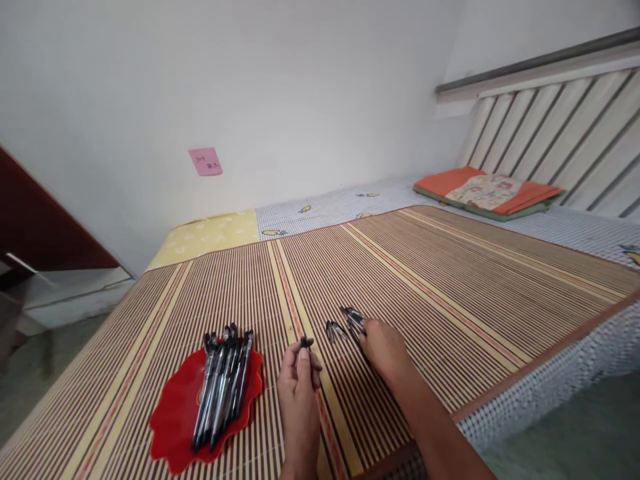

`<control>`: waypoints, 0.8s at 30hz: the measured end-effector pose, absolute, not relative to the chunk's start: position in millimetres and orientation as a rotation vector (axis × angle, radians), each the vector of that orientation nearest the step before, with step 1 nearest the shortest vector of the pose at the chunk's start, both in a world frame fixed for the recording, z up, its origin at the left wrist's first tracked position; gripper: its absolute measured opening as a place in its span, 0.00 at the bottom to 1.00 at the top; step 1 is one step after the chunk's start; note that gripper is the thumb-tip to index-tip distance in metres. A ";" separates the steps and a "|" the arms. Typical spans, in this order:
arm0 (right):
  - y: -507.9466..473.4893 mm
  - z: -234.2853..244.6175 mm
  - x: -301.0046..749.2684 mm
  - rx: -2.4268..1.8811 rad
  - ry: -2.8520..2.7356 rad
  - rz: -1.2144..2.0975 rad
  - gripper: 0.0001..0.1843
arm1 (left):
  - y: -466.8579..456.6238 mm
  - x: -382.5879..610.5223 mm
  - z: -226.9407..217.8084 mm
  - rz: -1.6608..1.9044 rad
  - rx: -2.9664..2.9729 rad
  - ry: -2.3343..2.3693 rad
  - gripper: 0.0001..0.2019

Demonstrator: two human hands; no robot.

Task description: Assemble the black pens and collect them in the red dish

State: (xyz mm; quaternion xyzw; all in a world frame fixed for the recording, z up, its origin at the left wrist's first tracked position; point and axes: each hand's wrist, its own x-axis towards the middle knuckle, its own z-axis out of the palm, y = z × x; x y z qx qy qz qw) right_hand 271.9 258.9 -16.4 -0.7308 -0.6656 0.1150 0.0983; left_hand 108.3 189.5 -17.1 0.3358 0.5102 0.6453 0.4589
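In the lower middle of the head view my left hand (300, 383) is closed, thumb up, with dark ends sticking out at its fingertips that look like the tops of black pens. To its right my right hand (384, 345) is bent down over black-and-clear pens (354, 319) on the mat, its fingers curled around one end and partly hidden. A couple more black-and-clear pen ends (337, 331) lie just left of it. Several clear-barrelled black pens (225, 380) rest side by side on a red, wavy-edged plate (173, 420) left of my left hand.
A striped bamboo mat (430, 300) covers the bed. Folded orange and green cloth (493, 190) lies by the white slatted headboard (555, 127). A pink note (205, 162) is stuck on the white wall. The bed's near right edge (545, 373) drops to the floor.
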 end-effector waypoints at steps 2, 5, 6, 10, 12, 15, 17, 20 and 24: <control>259.7 -16.5 272.0 -2.071 -1.911 0.395 0.06 | 191.1 108.7 -18.9 1.570 0.792 1.249 0.16; 258.6 -14.4 268.0 -1.712 -1.752 0.683 0.09 | 192.9 109.4 -17.8 1.553 0.764 1.273 0.15; 257.6 -13.5 264.8 -1.573 -1.682 0.818 0.10 | 193.2 109.5 -16.5 1.550 0.760 1.269 0.15; 251.6 -11.2 245.0 -1.216 -1.422 1.252 0.12 | 193.5 108.4 -13.0 1.510 0.790 1.206 0.16; 249.3 -11.2 234.9 -1.161 -1.308 1.358 0.14 | 194.1 107.5 -14.5 1.493 0.829 1.178 0.16; 247.2 -11.0 225.0 -1.100 -1.178 1.400 0.15 | 196.1 107.6 -21.1 1.465 0.861 1.170 0.16; 245.7 -10.2 221.7 -1.055 -1.117 1.423 0.16 | 197.8 109.2 -26.5 1.462 0.854 1.153 0.17; 243.1 -9.2 218.9 -1.013 -1.044 1.471 0.16 | 199.4 111.7 -31.6 1.483 0.828 1.117 0.19; 242.4 -4.7 221.8 -1.009 -1.175 1.397 0.14 | 198.9 110.9 -29.5 1.496 0.828 1.100 0.19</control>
